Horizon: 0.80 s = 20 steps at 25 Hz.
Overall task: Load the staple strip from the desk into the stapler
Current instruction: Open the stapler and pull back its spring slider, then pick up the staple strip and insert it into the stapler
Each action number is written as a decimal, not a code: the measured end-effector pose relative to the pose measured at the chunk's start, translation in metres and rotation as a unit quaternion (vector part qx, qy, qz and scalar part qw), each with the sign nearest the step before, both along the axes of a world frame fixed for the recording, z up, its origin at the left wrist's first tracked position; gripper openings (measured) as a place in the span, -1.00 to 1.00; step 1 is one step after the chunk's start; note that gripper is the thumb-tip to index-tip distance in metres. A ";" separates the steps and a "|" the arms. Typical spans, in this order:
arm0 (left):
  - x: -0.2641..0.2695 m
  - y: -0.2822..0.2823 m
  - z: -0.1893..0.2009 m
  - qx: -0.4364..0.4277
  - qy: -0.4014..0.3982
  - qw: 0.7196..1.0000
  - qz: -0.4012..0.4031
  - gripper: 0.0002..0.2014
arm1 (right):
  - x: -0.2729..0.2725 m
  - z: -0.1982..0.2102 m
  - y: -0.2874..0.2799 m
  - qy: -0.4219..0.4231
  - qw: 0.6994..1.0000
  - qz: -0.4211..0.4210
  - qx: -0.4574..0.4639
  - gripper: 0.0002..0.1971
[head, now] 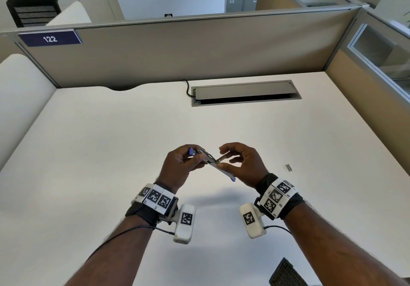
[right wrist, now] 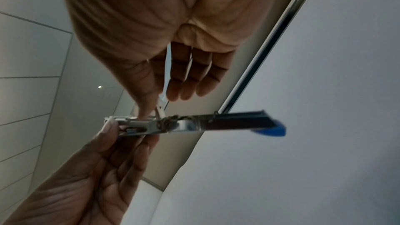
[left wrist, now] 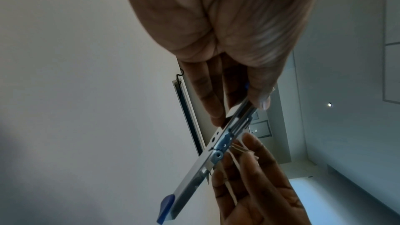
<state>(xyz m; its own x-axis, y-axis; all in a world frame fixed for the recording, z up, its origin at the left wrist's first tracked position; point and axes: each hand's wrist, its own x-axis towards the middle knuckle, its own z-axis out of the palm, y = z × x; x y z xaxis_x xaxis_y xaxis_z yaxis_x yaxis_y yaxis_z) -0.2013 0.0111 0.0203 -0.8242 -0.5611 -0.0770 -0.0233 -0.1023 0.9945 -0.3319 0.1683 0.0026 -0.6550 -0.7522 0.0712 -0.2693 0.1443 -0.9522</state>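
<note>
A metal stapler [head: 208, 161] with blue end caps is folded open nearly flat and held above the white desk [head: 133, 130]. My left hand [head: 195, 156] grips its far half, thumb on top, seen close in the left wrist view on the stapler [left wrist: 216, 148]. My right hand [head: 224, 160] pinches a short tan strip [head: 221, 158] between thumb and forefinger right at the stapler's hinge [right wrist: 164, 123]. I cannot tell whether this piece is loose staples or part of the stapler. A grey staple strip [head: 288, 167] lies on the desk to the right of my right hand.
A grey cable tray [head: 244, 92] with a black cable is set into the desk at the back. Beige partition walls [head: 199, 48] close the back and right sides. A dark chair back [head: 286, 273] shows at the near edge.
</note>
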 end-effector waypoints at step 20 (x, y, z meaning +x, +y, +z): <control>0.019 -0.011 -0.021 0.038 -0.013 0.998 0.042 -0.92 | -0.106 -0.086 0.097 0.116 0.858 -0.250 0.434 -0.67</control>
